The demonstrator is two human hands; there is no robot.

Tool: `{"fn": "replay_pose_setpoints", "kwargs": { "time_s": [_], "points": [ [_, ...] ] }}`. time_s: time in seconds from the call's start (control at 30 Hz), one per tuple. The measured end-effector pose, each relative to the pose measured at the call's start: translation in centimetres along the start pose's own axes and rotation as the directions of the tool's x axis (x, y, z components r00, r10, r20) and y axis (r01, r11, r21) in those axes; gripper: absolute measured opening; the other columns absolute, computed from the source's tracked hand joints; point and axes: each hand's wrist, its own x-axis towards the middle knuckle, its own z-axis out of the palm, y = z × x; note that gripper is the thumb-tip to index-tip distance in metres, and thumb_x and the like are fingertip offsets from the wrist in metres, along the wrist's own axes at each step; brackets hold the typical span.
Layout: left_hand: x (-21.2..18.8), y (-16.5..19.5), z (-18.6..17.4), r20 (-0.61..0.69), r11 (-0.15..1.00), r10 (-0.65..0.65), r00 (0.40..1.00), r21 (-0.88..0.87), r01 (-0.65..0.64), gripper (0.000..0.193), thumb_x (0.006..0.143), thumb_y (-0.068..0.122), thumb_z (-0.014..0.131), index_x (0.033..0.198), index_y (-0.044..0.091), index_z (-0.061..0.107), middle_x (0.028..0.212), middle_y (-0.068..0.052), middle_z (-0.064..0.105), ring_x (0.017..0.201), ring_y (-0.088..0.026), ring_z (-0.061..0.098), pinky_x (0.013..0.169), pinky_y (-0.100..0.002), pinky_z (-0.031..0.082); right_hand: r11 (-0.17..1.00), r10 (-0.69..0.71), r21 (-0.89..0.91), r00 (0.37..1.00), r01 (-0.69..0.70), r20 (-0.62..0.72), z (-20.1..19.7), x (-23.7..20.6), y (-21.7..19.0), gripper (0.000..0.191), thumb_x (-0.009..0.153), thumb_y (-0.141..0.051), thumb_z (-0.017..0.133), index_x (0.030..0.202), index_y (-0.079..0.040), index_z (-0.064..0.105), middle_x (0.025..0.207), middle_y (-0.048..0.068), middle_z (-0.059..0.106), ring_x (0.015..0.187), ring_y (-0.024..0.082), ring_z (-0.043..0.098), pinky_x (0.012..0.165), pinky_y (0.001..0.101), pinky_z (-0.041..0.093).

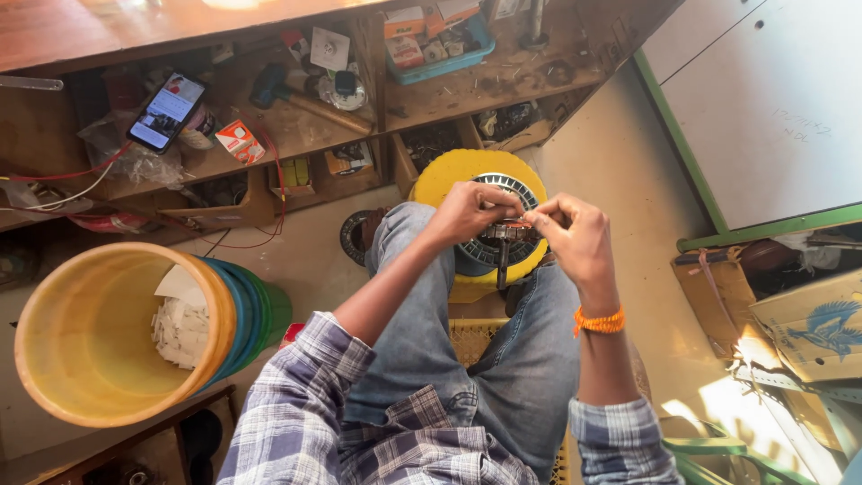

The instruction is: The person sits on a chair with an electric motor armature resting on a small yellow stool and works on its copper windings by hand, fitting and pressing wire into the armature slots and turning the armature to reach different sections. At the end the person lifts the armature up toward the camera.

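Stator core [503, 235], ringed by a round yellow holder [449, 180], sits right out in front of the person's knees, just beyond the blue jeans [422, 341], and both hands are on it. Left hand [467, 212] comes in from the near left, fingers curled and pinched tight over the dark slotted ring at its middle. Right hand [575, 235] meets it from the right, fingers bunched and pressed against the same spot, so the 2 hands sit almost knuckle to knuckle, touching or nearly so. What exactly is pinched between the fingertips is too small to tell. An orange thread band [600, 321] circles the right wrist, and plaid shirt sleeves [305, 395] are rolled back on both arms.

Off to the left, well apart from the hands, a big yellow bucket [63, 359] nests in blue and green ones, with white paper scraps [182, 328] lying inside. Up on the wooden shelves [503, 76] a smartphone [166, 111] leans with its screen lit, a hammer [310, 101] lies beside it, and a blue tray [440, 63] holds small boxes. A red wire [269, 193] trails down the shelf front. Cardboard boxes [808, 323] crowd the floor on the right.
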Motion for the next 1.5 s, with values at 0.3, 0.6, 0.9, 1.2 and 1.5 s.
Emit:
{"fn": "replay_pose_setpoints", "kwargs": {
  "time_s": [0.3,0.6,0.9,1.2,1.5],
  "points": [
    [-1.0,0.9,-2.6,0.104,0.916,0.317,0.943,0.224,-0.333,0.016,0.086,0.015,0.076,0.102,0.016,0.081,0.097,-0.002,0.078,0.085,-0.023,0.075,0.074,-0.034,0.057,0.986,0.144,0.09,0.989,-0.139,-0.045,2.0,-4.8,-0.3,0.012,0.089,-0.009,0.077,0.097,-0.001,0.077,0.06,-0.008,0.038,0.056,0.001,0.032,0.048,0.0236,0.025],
    [-1.1,1.2,-3.1,0.144,0.875,0.355,0.924,0.296,-0.382,0.019,0.088,0.016,0.074,0.105,0.021,0.081,0.099,-0.001,0.077,0.086,-0.025,0.074,0.073,-0.036,0.056,0.98,0.124,0.172,0.986,-0.104,-0.113,6.2,-6.6,2.7,0.006,0.092,-0.002,0.072,0.096,0.002,0.073,0.068,-0.01,0.055,0.062,-0.001,0.043,0.053,0.0218,0.033],
    [-0.9,5.4,-3.0,0.19,0.896,0.134,0.973,0.395,-0.201,0.026,0.086,0.04,0.077,0.1,0.019,0.081,0.099,-0.001,0.076,0.089,-0.024,0.073,0.068,-0.039,0.054,0.961,0.238,0.21,0.919,-0.177,-0.316,1.9,-6.1,5.1,0.008,0.091,-0.007,0.078,0.096,0.0,0.077,0.063,-0.011,0.043,0.057,0.001,0.032,0.05,0.0238,0.024],
    [-5.1,6.6,1.6,-0.136,0.807,0.271,0.953,0.572,-0.148,0.031,0.087,0.041,0.079,0.108,0.019,0.077,0.103,0.003,0.074,0.095,-0.018,0.068,0.081,-0.034,0.056,0.988,0.058,0.15,0.966,-0.02,-0.25,0.0,-3.6,2.1,0.011,0.091,-0.007,0.08,0.097,0.001,0.076,0.071,-0.011,0.054,0.062,0.0,0.036,0.053,0.0214,0.027],
    [-5.2,6.7,3.1,-0.325,0.853,0.225,0.918,0.521,-0.024,0.026,0.091,0.04,0.076,0.103,0.018,0.078,0.102,0.001,0.077,0.094,-0.019,0.072,0.08,-0.035,0.056,0.99,-0.14,0.012,0.987,0.142,-0.073,1.3,0.6,0.7,0.005,0.094,-0.002,0.072,0.096,0.002,0.073,0.066,-0.005,0.062,0.061,-0.001,0.052,0.055,0.0212,0.044]
  ]
}}
